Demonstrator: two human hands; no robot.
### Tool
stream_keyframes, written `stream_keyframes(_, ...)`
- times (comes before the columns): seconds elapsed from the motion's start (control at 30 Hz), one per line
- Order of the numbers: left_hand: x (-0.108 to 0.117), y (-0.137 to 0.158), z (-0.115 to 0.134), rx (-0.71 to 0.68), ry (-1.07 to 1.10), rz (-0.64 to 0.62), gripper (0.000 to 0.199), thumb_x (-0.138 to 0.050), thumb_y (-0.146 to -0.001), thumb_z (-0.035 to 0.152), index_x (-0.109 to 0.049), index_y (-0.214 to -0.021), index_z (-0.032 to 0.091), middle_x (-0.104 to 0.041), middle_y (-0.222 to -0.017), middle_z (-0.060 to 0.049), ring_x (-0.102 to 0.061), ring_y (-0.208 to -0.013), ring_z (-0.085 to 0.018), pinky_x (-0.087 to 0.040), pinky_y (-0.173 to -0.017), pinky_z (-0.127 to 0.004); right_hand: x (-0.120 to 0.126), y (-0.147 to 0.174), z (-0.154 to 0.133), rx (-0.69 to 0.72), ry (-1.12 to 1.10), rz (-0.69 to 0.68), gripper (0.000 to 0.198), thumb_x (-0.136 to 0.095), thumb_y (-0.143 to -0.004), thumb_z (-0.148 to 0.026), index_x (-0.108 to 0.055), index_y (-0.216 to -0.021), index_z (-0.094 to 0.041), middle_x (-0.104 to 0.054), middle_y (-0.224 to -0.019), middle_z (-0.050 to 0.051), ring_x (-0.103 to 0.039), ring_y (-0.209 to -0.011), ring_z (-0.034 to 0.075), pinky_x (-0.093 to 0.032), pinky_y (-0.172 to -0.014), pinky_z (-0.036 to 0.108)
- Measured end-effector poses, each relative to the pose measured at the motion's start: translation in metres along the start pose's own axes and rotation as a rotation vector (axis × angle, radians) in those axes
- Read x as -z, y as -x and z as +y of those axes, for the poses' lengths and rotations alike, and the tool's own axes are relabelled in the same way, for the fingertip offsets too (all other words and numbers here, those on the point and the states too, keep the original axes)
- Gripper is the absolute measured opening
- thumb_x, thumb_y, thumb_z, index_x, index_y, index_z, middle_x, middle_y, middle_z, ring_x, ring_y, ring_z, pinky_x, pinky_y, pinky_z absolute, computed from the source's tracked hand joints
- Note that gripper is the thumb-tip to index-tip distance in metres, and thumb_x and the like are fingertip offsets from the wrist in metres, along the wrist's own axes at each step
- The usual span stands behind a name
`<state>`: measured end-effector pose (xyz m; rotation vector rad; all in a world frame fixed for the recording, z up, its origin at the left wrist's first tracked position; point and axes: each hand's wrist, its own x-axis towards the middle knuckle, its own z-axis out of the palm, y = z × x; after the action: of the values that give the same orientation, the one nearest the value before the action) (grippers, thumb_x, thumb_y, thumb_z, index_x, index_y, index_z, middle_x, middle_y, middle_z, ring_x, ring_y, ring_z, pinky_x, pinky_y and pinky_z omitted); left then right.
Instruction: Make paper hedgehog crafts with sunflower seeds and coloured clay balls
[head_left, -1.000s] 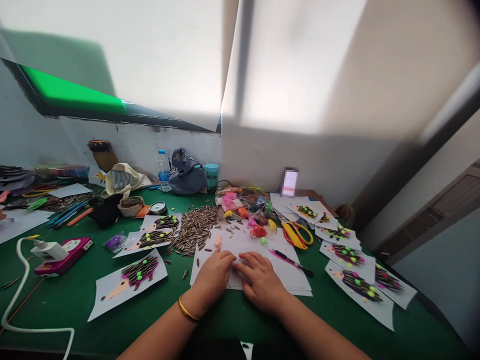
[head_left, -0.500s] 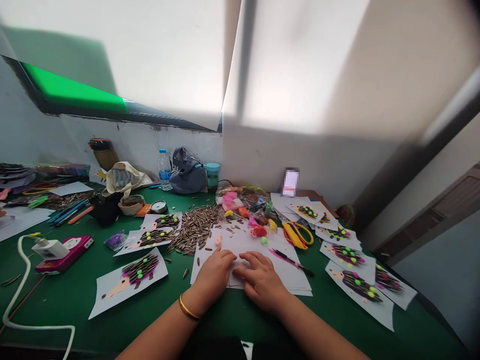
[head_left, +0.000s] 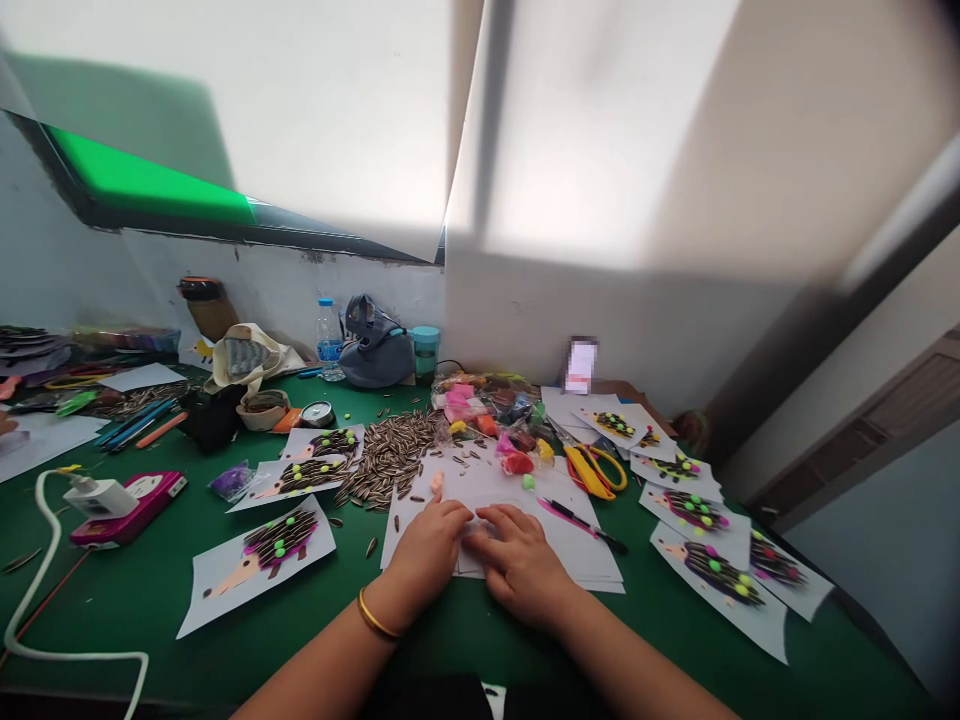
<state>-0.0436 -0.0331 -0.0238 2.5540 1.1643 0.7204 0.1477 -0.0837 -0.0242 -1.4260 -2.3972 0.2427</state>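
Note:
Both hands rest close together on a stack of white paper. My left hand, with a gold bangle at the wrist, has its fingers bent and pressed together. The fingers of my right hand curl toward it, the fingertips almost meeting. Whatever small thing lies between them is hidden. Just beyond the left fingers sits a lump of pale pink clay. Past the right hand are a light green clay ball and a black pen beside a magenta strip.
Striped sunflower seeds are heaped at the back left of the paper. Yellow-handled scissors and bagged coloured clay lie behind. Hedgehog pictures flank the hands, including one at left and one at right. A white cable crosses the left.
My right hand has shifted very slightly to the left, its fingers moving a little against the left fingertips. Everything else stays as it was.

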Motion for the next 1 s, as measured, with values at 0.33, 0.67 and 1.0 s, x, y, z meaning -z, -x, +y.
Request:
stream_keyframes(0.33,-0.0028,0.0011,-0.0027,0.004,0.0,0.013,0.036,-0.043,-0.083,0.001,-0.067,-0.102,0.02,-0.069,-0.102,-0.005,-0.063,-0.101,-0.019,-0.037,-0.111,-0.044,0.0012,-0.0003,0.0063,-0.061,-0.109,0.142,0.039,-0.052,-0.081,-0.015,-0.069,-0.11,-0.034,-0.055,-0.132,0.001,-0.042,-0.126,0.024,-0.031,-0.106,0.043)
stream_keyframes(0.67,-0.0018,0.0004,-0.0049,-0.04,0.033,0.01,0.036,-0.044,-0.079,0.0,-0.07,-0.094,0.021,-0.07,-0.099,-0.004,-0.064,-0.098,-0.018,-0.034,-0.114,-0.046,0.0019,-0.0003,0.0038,-0.047,-0.061,0.085,0.044,-0.053,-0.08,-0.017,-0.065,-0.118,-0.036,-0.051,-0.137,0.001,-0.038,-0.129,0.025,-0.03,-0.106,0.045)
stream_keyframes(1.0,-0.0025,0.0001,-0.0049,-0.047,0.011,0.017,0.036,-0.045,-0.079,-0.001,-0.069,-0.094,0.021,-0.069,-0.098,-0.004,-0.064,-0.097,-0.018,-0.035,-0.113,-0.046,0.0026,-0.0017,0.0034,-0.087,-0.054,0.054,0.047,-0.052,-0.081,-0.018,-0.062,-0.124,-0.036,-0.048,-0.142,0.001,-0.036,-0.131,0.025,-0.029,-0.108,0.045)
